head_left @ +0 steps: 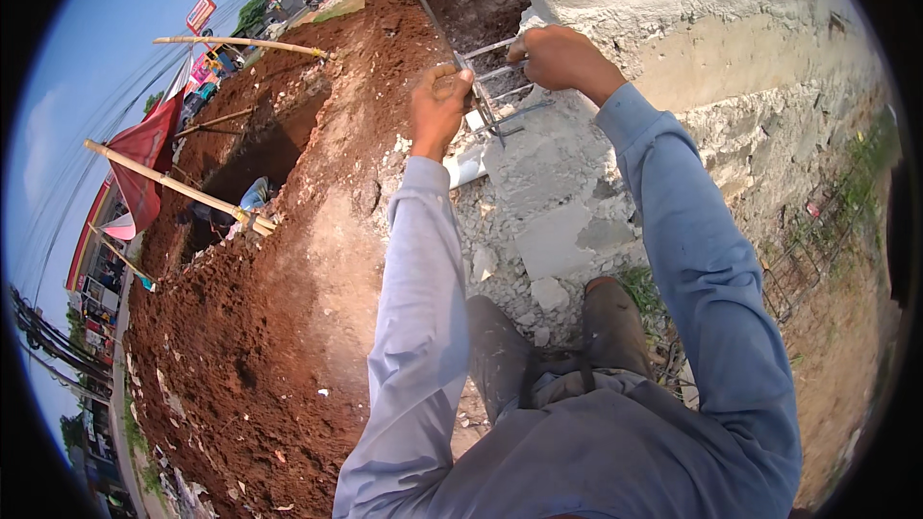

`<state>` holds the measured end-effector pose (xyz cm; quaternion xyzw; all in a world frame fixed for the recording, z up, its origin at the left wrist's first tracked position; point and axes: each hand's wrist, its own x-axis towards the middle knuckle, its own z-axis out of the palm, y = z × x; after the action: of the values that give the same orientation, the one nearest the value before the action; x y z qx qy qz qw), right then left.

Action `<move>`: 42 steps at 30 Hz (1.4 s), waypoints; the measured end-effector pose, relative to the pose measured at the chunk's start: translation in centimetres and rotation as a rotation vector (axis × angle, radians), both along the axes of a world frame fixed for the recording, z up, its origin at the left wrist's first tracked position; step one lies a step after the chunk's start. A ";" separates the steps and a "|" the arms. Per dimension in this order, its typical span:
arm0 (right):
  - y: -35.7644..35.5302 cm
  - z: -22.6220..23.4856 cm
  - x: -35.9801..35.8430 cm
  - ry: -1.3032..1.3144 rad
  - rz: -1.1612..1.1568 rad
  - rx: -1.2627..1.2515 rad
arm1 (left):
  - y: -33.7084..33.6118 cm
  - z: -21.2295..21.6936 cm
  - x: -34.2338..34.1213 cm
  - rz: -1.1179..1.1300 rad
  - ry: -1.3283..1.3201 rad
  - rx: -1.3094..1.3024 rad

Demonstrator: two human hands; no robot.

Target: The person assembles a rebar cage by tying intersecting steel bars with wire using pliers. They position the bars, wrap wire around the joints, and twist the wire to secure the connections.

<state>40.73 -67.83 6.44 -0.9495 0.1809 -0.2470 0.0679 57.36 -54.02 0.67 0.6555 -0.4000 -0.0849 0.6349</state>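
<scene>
Outdoor roadside construction/demolition site. Evidence: heaped red-brown dug earth (240,365) w/ a deep trench (245,168), broken concrete wall (692,29) w/ exposed steel rebar (490,86) sticking out, concrete rubble (538,240) at its base. Bamboo poles (173,187) and red cloth (144,159) by the pit; street w/ shopfronts, power lines, open sky beyond.
</scene>
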 end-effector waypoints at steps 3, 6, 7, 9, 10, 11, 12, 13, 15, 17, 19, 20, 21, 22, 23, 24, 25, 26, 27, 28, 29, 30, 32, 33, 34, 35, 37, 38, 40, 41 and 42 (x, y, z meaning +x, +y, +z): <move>0.0 2.0 1.7 0.116 0.013 0.011 | 0.0 0.5 0.2 -0.012 0.038 0.005; -0.7 2.6 3.7 0.157 0.072 0.023 | 0.5 0.5 0.4 -0.021 0.083 -0.001; -1.3 2.3 4.4 0.148 0.103 0.068 | 0.4 0.5 0.1 -0.010 0.106 -0.023; -2.2 1.9 5.8 0.125 0.168 0.156 | 0.2 0.4 0.0 0.003 0.131 -0.038; -2.6 1.6 6.6 0.140 0.174 0.174 | 0.2 0.3 0.2 0.006 0.135 -0.033; -3.2 1.5 7.2 0.156 0.174 0.190 | -0.1 0.3 0.2 0.004 0.140 -0.031; -3.7 1.3 7.6 0.172 0.174 0.206 | -0.3 0.1 0.1 0.014 0.141 -0.031; -3.6 1.3 7.8 0.169 0.174 0.213 | -0.1 0.0 0.0 0.033 0.140 -0.030; -3.6 1.3 8.3 0.163 0.172 0.226 | -0.1 -0.1 -0.2 0.053 0.149 -0.048; -3.4 1.3 8.7 0.186 0.179 0.282 | 0.1 -0.4 -0.2 0.062 0.170 -0.084; -3.6 1.2 9.3 0.196 0.164 0.304 | 0.1 -0.5 -0.4 0.066 0.210 -0.090; -3.8 1.0 9.8 0.192 0.146 0.299 | 0.2 -0.4 -0.5 0.066 0.228 -0.092; -3.9 0.8 10.3 0.189 0.128 0.295 | 0.3 -0.3 -0.7 0.052 0.237 -0.097; -4.8 0.3 10.8 0.186 0.158 0.329 | 0.0 -0.3 -0.8 0.030 0.247 -0.103; -5.8 0.0 11.0 0.184 0.184 0.361 | -0.3 -0.2 -1.1 0.004 0.259 -0.113; -6.8 -0.2 11.0 0.181 0.209 0.391 | -0.7 0.0 -1.5 0.007 0.262 -0.112; -5.7 -0.1 11.3 0.175 0.205 0.367 | 0.0 -0.1 -1.3 0.043 0.262 -0.104; -4.3 0.2 11.0 0.169 0.201 0.343 | 0.7 -0.3 -1.0 0.079 0.262 -0.096; -2.8 0.6 10.8 0.162 0.197 0.319 | 1.4 -0.5 -0.8 0.119 0.259 -0.092; -3.8 0.6 10.7 0.188 0.194 0.321 | 0.9 -0.3 -1.4 0.122 0.254 -0.097; -5.3 0.3 10.8 0.214 0.186 0.322 | 0.1 0.0 -1.9 0.120 0.249 -0.102; -6.9 0.2 10.7 0.239 0.178 0.324 | -0.7 0.3 -2.4 0.077 0.259 -0.109; -5.1 0.2 11.0 0.209 0.166 0.254 | 0.0 -0.2 -1.4 0.060 0.273 -0.100; -3.9 0.4 11.0 0.193 0.161 0.221 | 0.5 -0.2 -1.0 0.077 0.264 -0.088; -3.7 0.5 10.9 0.198 0.171 0.208 | 0.5 -0.2 -0.9 0.081 0.259 -0.078; -3.5 0.6 10.8 0.202 0.181 0.195 | 0.6 -0.2 -0.7 0.085 0.254 -0.069; -4.1 0.5 10.5 0.195 0.212 0.194 | 0.3 0.0 -0.9 0.016 0.294 -0.073; -5.0 0.5 10.3 0.183 0.232 0.205 | -0.1 0.2 -1.1 -0.027 0.314 -0.075; -5.6 0.6 9.7 0.193 0.203 0.184 | -0.4 0.7 -1.2 -0.079 0.332 -0.025; -4.2 1.1 9.8 0.212 0.172 0.156 | 0.3 0.8 -0.7 -0.080 0.338 0.005; -2.8 1.6 9.7 0.232 0.141 0.129 | 0.9 0.9 -0.2 -0.080 0.337 0.030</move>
<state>50.47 -70.61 8.07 -0.9757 0.1361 -0.1182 0.1244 57.18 -53.08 1.57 0.6252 -0.3122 -0.2247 0.6791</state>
